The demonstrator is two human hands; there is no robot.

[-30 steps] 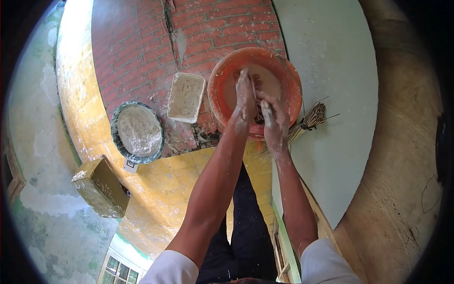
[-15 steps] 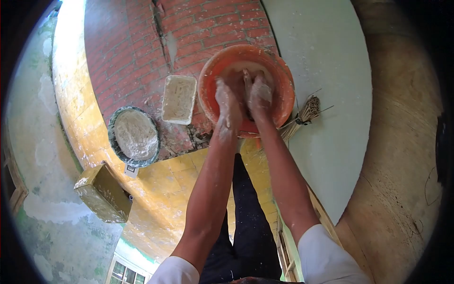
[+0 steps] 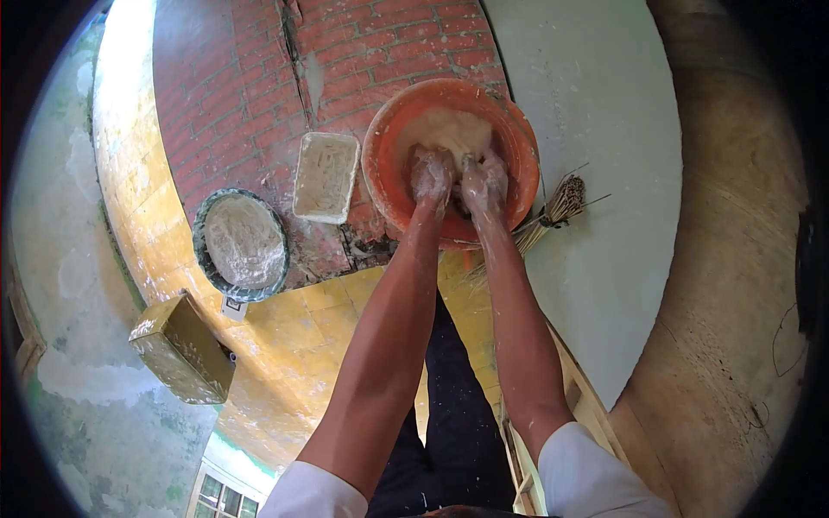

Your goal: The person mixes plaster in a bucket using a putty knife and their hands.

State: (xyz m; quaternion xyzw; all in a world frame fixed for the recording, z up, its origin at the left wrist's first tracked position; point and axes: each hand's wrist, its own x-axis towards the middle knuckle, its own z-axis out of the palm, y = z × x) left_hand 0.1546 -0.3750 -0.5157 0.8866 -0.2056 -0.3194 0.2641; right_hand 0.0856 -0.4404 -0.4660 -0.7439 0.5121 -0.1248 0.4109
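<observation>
An orange plastic basin (image 3: 522, 142) holds cloudy, pale brown liquid (image 3: 449, 129). My left hand (image 3: 432, 177), wet and smeared with the liquid, reaches down inside it with the fingertips hidden. Close to its right, my right hand (image 3: 485, 183) is also in the basin, coated to the wrist. Its fingers are partly sunk in the liquid, and I cannot make out whether they hold anything. A dark patch shows between the wrists near the basin's near side.
Left of the basin lie a whitish rectangular tray (image 3: 326, 177) and a dark-rimmed round tub (image 3: 246, 242) of pale paste, on a red brick-patterned surface (image 3: 233, 104). A stick bundle (image 3: 557, 211) rests on the pale board (image 3: 596, 173). A yellowish box (image 3: 183, 350) stands lower left.
Both hands have sunk lower in the basin, and the left has shifted right, nearer the other. The fingers that were raised now point down, and the liquid is stirred up and paler.
</observation>
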